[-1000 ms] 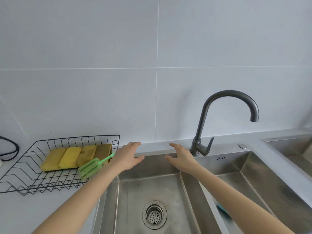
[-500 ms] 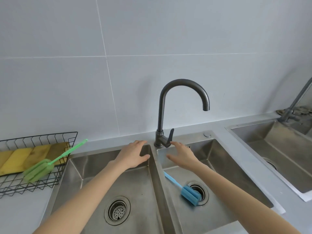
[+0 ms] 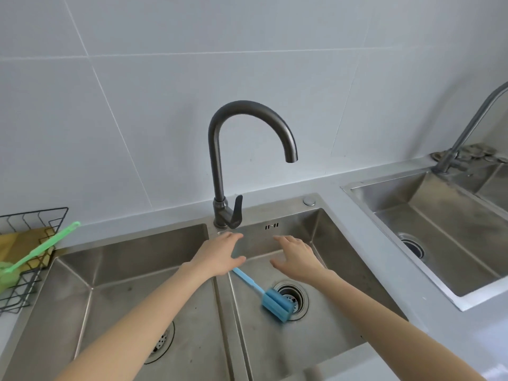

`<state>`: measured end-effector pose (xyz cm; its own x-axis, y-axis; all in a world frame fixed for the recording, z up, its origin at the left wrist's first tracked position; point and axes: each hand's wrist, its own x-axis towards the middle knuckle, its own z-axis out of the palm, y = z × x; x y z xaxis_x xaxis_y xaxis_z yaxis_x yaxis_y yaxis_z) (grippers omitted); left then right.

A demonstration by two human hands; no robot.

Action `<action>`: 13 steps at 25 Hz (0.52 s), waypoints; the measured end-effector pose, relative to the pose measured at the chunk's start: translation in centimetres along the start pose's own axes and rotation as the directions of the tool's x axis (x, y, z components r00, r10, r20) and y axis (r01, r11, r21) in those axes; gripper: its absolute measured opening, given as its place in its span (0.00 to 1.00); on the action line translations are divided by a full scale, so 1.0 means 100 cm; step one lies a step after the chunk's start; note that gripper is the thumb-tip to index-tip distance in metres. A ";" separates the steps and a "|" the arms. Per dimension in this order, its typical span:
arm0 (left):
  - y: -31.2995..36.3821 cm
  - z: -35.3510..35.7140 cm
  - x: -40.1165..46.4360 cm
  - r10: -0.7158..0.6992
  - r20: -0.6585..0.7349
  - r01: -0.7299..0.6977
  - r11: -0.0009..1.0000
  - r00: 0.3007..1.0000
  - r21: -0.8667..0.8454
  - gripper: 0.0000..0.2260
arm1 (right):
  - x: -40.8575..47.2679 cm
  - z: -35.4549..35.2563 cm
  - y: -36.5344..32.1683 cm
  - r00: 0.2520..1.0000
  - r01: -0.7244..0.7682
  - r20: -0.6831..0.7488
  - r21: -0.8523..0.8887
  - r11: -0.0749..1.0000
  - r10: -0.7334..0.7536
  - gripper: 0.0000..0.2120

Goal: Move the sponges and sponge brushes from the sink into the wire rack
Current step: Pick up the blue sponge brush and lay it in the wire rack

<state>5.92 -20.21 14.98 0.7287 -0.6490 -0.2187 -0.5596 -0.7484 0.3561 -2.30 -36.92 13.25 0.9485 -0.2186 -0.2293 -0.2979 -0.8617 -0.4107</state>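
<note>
Yellow sponges (image 3: pixel 19 243) & green brush (image 3: pixel 33 257) racked; blue brush (image 3: pixel 270 298) left in sink (image 3: pixel 338 243), both my grips open, empty.

Both bare forearms reach up from the bottom edge toward the middle of the frame, converging slightly. Left hand (image 3: pixel 220 255) sits just left of centre, palm down, fingers spread and loosely extended, thumb pointing right, empty. Right hand (image 3: pixel 298 257) is level with it, just right of centre, palm down too, fingers fanned out, thumb angled left, nothing in it. A narrow gap separates the two thumbs.
</note>
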 end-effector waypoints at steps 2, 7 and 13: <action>0.005 0.013 0.010 -0.007 0.035 0.008 1.000 0.999 -0.011 0.27 | 0.009 0.006 0.012 0.999 -0.011 0.039 0.006 1.000 0.011 0.30; 0.011 0.048 0.035 -0.062 0.134 0.070 0.996 0.989 -0.050 0.26 | 0.031 0.031 0.037 0.990 -0.040 0.137 0.030 0.999 0.036 0.29; 0.015 0.097 0.055 -0.124 0.248 0.161 0.978 0.961 -0.134 0.26 | 0.053 0.072 0.064 0.955 -0.108 0.284 0.061 0.992 0.086 0.28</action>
<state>5.22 -26.22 5.48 0.6716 -0.5646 -0.4798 -0.3772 -0.8179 0.4345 0.09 -40.33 3.06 0.8493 -0.1530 -0.5053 -0.4045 -0.8036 -0.4366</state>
